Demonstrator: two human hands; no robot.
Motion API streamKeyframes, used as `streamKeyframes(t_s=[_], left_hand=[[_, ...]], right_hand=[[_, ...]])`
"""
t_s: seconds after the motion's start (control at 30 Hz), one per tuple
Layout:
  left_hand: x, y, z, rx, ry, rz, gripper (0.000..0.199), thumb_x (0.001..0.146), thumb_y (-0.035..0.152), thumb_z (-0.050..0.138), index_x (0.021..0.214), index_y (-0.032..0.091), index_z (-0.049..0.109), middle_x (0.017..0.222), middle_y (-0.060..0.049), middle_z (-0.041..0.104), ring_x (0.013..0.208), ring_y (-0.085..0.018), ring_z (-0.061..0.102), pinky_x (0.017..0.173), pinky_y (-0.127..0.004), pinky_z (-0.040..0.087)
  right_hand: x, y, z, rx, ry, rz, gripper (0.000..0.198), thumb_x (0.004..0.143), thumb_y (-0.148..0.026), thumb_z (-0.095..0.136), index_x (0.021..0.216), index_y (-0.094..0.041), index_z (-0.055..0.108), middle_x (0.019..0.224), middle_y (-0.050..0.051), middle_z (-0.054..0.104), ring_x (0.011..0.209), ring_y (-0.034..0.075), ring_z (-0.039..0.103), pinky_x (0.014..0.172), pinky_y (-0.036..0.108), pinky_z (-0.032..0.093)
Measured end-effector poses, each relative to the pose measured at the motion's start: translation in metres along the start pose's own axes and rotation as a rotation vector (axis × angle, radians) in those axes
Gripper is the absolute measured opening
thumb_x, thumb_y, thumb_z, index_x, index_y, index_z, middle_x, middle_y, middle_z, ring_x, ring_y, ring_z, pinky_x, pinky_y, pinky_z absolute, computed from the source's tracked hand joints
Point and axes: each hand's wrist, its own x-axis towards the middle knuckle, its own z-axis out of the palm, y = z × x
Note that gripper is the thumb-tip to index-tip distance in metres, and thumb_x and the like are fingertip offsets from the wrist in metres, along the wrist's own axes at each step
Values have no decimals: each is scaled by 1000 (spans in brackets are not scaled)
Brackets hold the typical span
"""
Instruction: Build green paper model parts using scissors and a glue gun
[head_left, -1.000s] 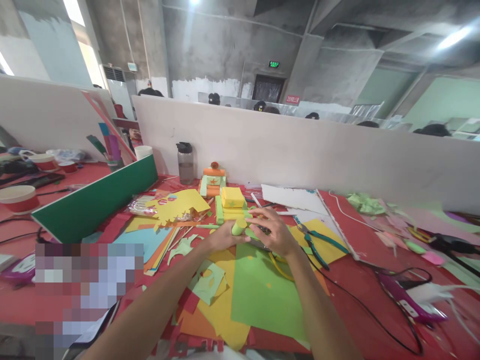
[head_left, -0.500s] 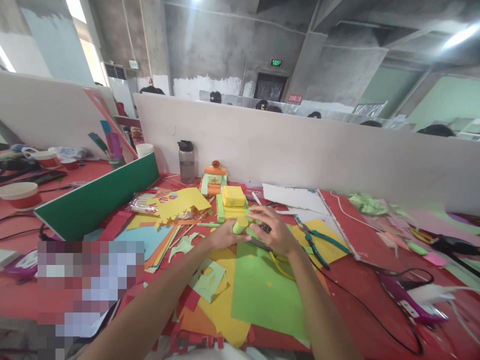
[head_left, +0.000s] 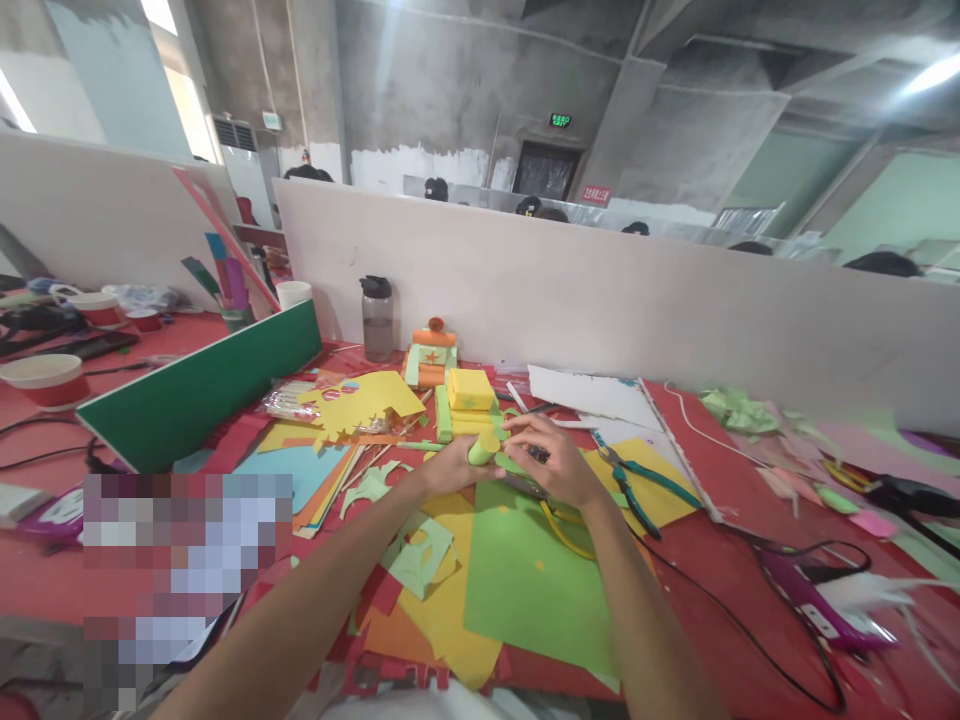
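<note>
My left hand (head_left: pixel 454 468) is wrapped around a small rolled paper cylinder (head_left: pixel 483 450), light green with a yellow end. Just to its right, my right hand (head_left: pixel 559 460) is curled, with a green paper strip (head_left: pixel 513 465) at its thumb and fingertips. Part of that strip is hidden by the fingers. Beyond both hands stands a yellow paper block (head_left: pixel 470 390) on a paper model with light green sides. Under my right hand lies a tool with yellow handles (head_left: pixel 566 532), its head mostly covered. A large green paper sheet (head_left: pixel 536 590) lies below the hands.
Teal-handled pliers (head_left: pixel 637 485) lie to the right on yellow paper. An orange and green paper model (head_left: pixel 431 358) and a water bottle (head_left: pixel 377 322) stand at the back. A green board (head_left: pixel 206 385) stands left; a white partition (head_left: pixel 600 290) runs behind. Cut paper scraps (head_left: pixel 420 555) cover the table.
The camera view has shifted slightly. More of the green strip now shows by my right fingertips, while the paper cylinder stays in my left hand.
</note>
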Motion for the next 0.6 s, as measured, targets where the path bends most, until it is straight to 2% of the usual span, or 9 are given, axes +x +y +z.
streamKeyframes(t_s=[0.13,0.27,0.4,0.6], left_hand=[[0,-1,-1,29,1,-13,40,73,48,76,77,16,53,71,4,50,66,-11,46,64,-24,40],[1,-6,-2,53,18,-23,41,73,50,75,74,17,52,72,4,51,67,-11,47,65,-24,39],[1,-8,-3,57,20,-30,41,74,50,74,74,16,51,70,4,50,65,-11,46,63,-24,39],[0,-2,-2,46,16,-14,40,72,48,77,81,15,55,75,2,54,68,-12,48,64,-24,41]], right_hand=[[-1,-1,-5,95,12,5,22,95,-36,60,83,-23,74,113,8,68,108,25,62,97,44,49],[-2,1,-6,268,94,18,19,91,-40,66,84,-23,70,108,9,68,103,24,64,87,39,53],[0,3,-4,285,166,46,22,88,-40,71,77,-22,66,97,7,68,93,23,65,80,35,53],[3,4,5,259,92,22,36,97,-42,56,70,-21,65,81,6,66,78,20,63,72,33,51]])
